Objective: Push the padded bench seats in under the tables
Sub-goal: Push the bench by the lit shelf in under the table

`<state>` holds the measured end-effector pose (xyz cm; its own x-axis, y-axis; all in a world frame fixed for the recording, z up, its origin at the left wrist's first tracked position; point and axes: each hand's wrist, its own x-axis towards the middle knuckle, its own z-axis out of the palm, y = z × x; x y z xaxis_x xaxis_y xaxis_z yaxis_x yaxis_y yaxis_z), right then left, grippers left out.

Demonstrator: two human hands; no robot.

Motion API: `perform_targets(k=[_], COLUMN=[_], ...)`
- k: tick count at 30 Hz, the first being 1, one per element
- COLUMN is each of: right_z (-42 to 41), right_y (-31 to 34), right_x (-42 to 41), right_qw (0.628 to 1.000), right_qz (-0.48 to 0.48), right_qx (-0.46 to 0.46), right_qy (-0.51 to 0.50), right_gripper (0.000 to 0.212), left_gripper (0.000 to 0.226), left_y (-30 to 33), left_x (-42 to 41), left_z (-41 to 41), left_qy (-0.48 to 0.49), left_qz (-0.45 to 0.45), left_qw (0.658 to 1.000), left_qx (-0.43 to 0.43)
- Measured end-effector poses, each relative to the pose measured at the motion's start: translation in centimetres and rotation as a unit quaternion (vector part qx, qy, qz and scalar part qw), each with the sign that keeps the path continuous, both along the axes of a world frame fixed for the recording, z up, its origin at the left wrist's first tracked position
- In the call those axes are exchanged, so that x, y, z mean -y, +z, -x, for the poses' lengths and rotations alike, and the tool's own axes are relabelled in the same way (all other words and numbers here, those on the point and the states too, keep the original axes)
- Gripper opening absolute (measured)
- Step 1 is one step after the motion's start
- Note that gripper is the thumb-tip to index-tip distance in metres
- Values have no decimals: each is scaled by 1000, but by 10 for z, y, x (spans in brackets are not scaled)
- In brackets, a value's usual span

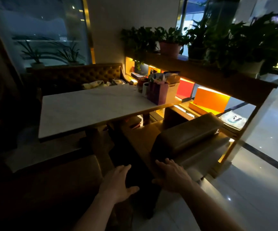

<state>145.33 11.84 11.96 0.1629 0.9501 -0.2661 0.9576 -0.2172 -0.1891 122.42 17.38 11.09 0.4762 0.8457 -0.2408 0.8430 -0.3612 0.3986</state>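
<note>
Nearest the camera, two bare forearms reach forward into a dim dining booth. The left hand (118, 182) is spread, fingers straight and thumb out to the side, held over the dark gap between two seats; whether it touches anything is too dark to tell. The right hand (173, 175) is also flat and open, its fingers lying on the near end of the padded bench seat (187, 132), gripping nothing.

That brown bench seat runs away from the hand toward the upper right, beside the table (88, 107) rather than under it, with its far end close to a lit shelf unit. A second padded seat (64, 177) sits at lower left in deep shadow, in front of the table's near edge. Between the two seats lies a dark strip of floor, and the table's pedestal base (94, 139) stands there beneath the top.

The pale, marble-look table top carries a purple paper bag (157, 94) and a white box (172, 91) at its far right corner. Behind the table is a tufted brown sofa back (78, 73).

To the right, the shelf unit holds an orange box (210, 99) and a red box (185, 89) under warm lighting, with potted plants (170, 42) along its top. Glossy pale floor tiles (268, 124) spread out at right.
</note>
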Motion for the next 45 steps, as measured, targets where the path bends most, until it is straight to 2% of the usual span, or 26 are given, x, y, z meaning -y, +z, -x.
perform_targets(k=[12, 21, 27, 34, 38, 45], right_z=[-183, -299, -392, -498, -530, -553], right_y=[-45, -107, -148, -187, -207, -239], right_x=[-78, -103, -125, -159, -175, -184], right_qw=[997, 993, 994, 994, 990, 991], right_qz=[63, 118, 106, 78, 76, 48], right_qx=[20, 12, 23, 29, 17, 22], right_qy=[-28, -25, 7, 75, 114, 123], right_gripper=[88, 88, 89, 98, 105, 122], left_gripper=[94, 91, 90, 90, 93, 100], left_y=[-75, -134, -161, -188, -200, -228], left_x=[-100, -98, -88, -85, -88, -87], left_z=[-192, -313, -396, -471, -498, -507], left_qy=[-33, -47, 0, 143, 184, 199], left_qz=[110, 159, 118, 39, 8, -55], left_qw=[993, 986, 993, 989, 982, 976], left_qx=[32, 15, -6, -22, -45, -76])
